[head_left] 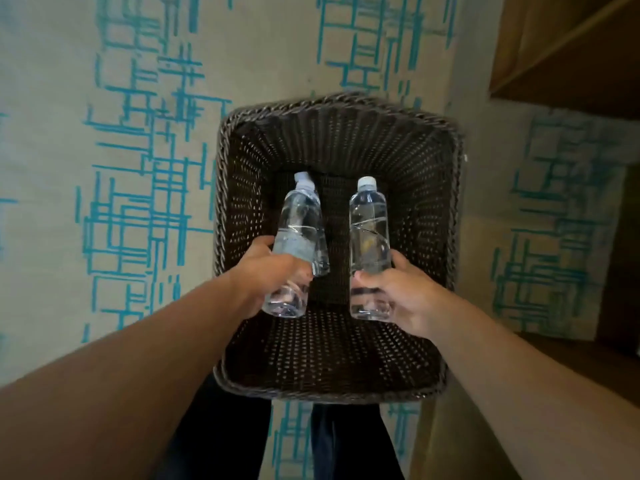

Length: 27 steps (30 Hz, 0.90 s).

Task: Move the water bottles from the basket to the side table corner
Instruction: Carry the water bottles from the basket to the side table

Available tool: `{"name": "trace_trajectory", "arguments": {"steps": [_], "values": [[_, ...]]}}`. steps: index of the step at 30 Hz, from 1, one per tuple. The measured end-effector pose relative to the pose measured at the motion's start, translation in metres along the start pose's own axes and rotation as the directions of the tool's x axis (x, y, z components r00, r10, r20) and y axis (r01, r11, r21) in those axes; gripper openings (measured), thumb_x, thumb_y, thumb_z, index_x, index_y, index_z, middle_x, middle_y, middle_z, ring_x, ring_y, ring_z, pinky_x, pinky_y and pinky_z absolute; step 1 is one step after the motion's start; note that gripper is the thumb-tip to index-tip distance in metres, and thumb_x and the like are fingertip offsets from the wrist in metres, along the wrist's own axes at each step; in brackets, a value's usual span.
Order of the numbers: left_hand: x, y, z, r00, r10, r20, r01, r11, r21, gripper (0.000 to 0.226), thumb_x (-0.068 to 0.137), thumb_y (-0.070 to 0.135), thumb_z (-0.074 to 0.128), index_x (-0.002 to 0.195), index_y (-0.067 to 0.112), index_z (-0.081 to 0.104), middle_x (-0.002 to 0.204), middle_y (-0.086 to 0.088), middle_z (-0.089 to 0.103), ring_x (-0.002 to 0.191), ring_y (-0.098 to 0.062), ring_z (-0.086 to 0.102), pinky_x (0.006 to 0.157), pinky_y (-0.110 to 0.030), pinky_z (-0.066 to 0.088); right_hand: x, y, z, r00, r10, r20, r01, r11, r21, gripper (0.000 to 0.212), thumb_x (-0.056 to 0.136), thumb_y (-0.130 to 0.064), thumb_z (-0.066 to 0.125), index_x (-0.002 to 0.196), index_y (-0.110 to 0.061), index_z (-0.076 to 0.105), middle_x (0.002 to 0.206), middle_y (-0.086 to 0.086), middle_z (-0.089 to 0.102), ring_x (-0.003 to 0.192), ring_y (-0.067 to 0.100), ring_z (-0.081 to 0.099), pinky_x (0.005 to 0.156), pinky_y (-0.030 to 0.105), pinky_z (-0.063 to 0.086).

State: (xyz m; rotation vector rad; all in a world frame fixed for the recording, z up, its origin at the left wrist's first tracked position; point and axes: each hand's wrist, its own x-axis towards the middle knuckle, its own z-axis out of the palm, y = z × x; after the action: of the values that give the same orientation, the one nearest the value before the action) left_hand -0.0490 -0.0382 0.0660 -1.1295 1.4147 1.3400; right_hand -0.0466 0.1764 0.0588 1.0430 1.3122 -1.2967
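A dark brown wicker basket (pixel 332 362) stands on the floor below me. Over its opening my left hand (pixel 273 278) grips the lower part of a clear water bottle (pixel 298 233) with a white cap, pointing away from me. A second clear bottle (pixel 321 258) shows just behind and to the right of it, and I cannot tell whether it is held or lying in the basket. My right hand (pixel 394 292) grips the lower part of another clear water bottle (pixel 369 230), cap pointing away. The basket floor between the bottles is bare.
The floor is beige carpet (pixel 104 98) with a teal line pattern. Wooden furniture (pixel 571 46) fills the upper right corner, and a darker wooden surface (pixel 623 289) runs along the right edge. My legs in dark trousers (pixel 225 438) stand below the basket.
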Motion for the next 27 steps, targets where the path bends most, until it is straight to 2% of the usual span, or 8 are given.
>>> {"name": "trace_trajectory", "arguments": {"steps": [2,6,10,13,17,20,23,27], "values": [[-0.026,0.013,-0.002,0.997,0.045,0.064,-0.044,0.999,-0.018,0.072,0.063,-0.002,0.077,0.13,0.007,0.054,0.108,-0.018,0.072,0.087,-0.033,0.074,0.066,-0.041,0.061,-0.028,-0.011,-0.001,0.999,-0.004,0.053,0.001,0.998,0.057,0.041,0.092,-0.002,0.067,0.127,-0.021,0.056,0.106,0.016,0.077,0.091,0.036,0.076,0.071,0.046,0.062],[-0.096,0.044,-0.001,0.973,0.162,0.161,-0.154,0.986,-0.064,0.033,0.073,-0.014,0.065,0.1,0.004,0.066,0.08,-0.014,0.07,0.064,-0.027,0.069,0.054,-0.033,0.058,-0.099,-0.038,-0.005,0.985,-0.061,0.163,0.046,0.995,0.092,0.044,0.091,0.001,0.067,0.13,-0.017,0.058,0.11,0.02,0.075,0.092,0.038,0.073,0.101,0.066,0.048],[-0.174,0.072,-0.004,0.945,0.244,0.219,-0.208,0.963,-0.173,0.026,0.066,-0.012,0.066,0.078,0.012,0.066,0.067,-0.012,0.061,0.052,-0.024,0.061,0.05,-0.031,0.053,-0.187,-0.06,-0.006,0.962,-0.165,0.216,0.112,0.965,0.236,0.072,0.076,0.003,0.072,0.139,-0.021,0.048,0.107,0.014,0.078,0.086,0.034,0.075,0.079,0.054,0.061],[-0.246,0.086,-0.007,0.934,0.25,0.255,-0.193,0.954,-0.229,0.02,0.074,-0.002,0.066,0.084,0.014,0.061,0.063,-0.008,0.06,0.049,-0.021,0.058,0.048,-0.03,0.049,-0.256,-0.067,-0.005,0.933,-0.226,0.281,0.137,0.943,0.304,0.063,0.083,0.001,0.071,0.139,-0.019,0.05,0.108,0.016,0.074,0.09,0.035,0.072,0.081,0.055,0.058],[-0.351,0.105,-0.01,0.897,0.318,0.308,-0.229,0.929,-0.291,0.031,0.063,0.0,0.071,0.082,0.015,0.051,0.051,-0.002,0.053,0.044,-0.017,0.054,0.042,-0.026,0.046,-0.364,-0.077,0.005,0.866,-0.346,0.361,0.219,0.911,0.349,0.05,0.078,-0.008,0.068,0.126,-0.015,0.056,0.1,0.014,0.07,0.084,0.031,0.07,0.072,0.045,0.06],[-0.42,0.107,-0.011,0.888,0.373,0.271,-0.279,0.902,-0.329,0.032,0.072,0.0,0.065,0.091,0.02,0.049,0.068,-0.005,0.053,0.063,-0.023,0.059,0.046,-0.029,0.051,-0.437,-0.069,0.014,0.848,-0.411,0.335,0.242,0.862,0.446,0.038,0.084,-0.006,0.061,0.122,-0.012,0.059,0.099,0.015,0.067,0.088,0.033,0.066,0.067,0.042,0.062],[-0.47,0.104,-0.013,0.87,0.425,0.251,-0.327,0.877,-0.352,0.035,0.07,0.004,0.07,0.093,0.024,0.053,0.081,-0.009,0.059,0.069,-0.025,0.069,0.053,-0.033,0.054,-0.491,-0.057,0.02,0.837,-0.458,0.299,0.271,0.822,0.501,0.031,0.077,-0.009,0.057,0.107,-0.008,0.066,0.099,0.015,0.067,0.089,0.033,0.065,0.078,0.046,0.055],[-0.524,0.11,-0.023,0.816,0.488,0.309,-0.409,0.866,-0.286,0.037,0.077,0.004,0.069,0.109,0.017,0.056,0.097,-0.012,0.062,0.074,-0.023,0.071,0.06,-0.035,0.057,-0.556,-0.052,0.032,0.822,-0.51,0.252,0.363,0.811,0.459,0.022,0.077,-0.013,0.065,0.098,-0.005,0.067,0.089,0.013,0.067,0.078,0.027,0.064,0.075,0.041,0.051]]}}
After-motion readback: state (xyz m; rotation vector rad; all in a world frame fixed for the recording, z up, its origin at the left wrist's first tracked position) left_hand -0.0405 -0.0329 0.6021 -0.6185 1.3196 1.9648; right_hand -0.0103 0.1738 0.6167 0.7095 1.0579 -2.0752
